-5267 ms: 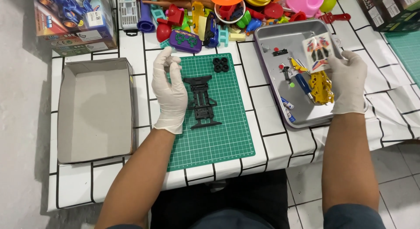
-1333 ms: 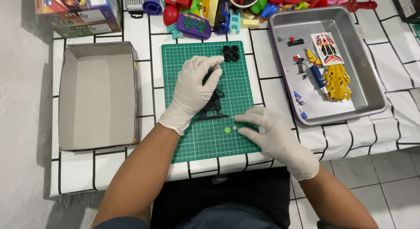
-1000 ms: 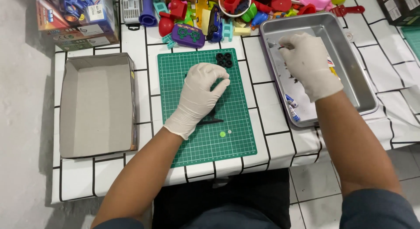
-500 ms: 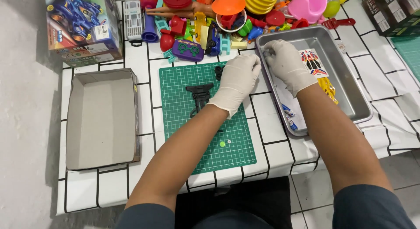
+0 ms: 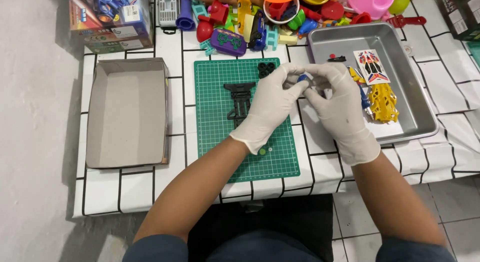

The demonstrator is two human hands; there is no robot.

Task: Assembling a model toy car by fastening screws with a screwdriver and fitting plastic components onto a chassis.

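Both hands wear white gloves and meet above the right edge of the green cutting mat (image 5: 215, 142). My left hand (image 5: 272, 104) and my right hand (image 5: 335, 104) pinch a small blue part (image 5: 303, 78) between their fingertips. A black toy car chassis (image 5: 239, 99) lies on the mat to the left of my left hand. A cluster of small black wheels (image 5: 266, 69) sits at the mat's top edge. Two tiny pieces, one green (image 5: 262, 152), rest near the mat's lower right.
A metal tray (image 5: 420, 112) on the right holds a sticker sheet (image 5: 371, 62), a yellow car body (image 5: 382, 102) and small parts. An empty cardboard box lid (image 5: 125, 112) lies on the left. Colourful toys (image 5: 260, 17) and a toy box (image 5: 110, 17) line the far edge.
My right hand has left the tray and come to the mat's edge with a small blue part. My left hand has lifted off the chassis and joined it.
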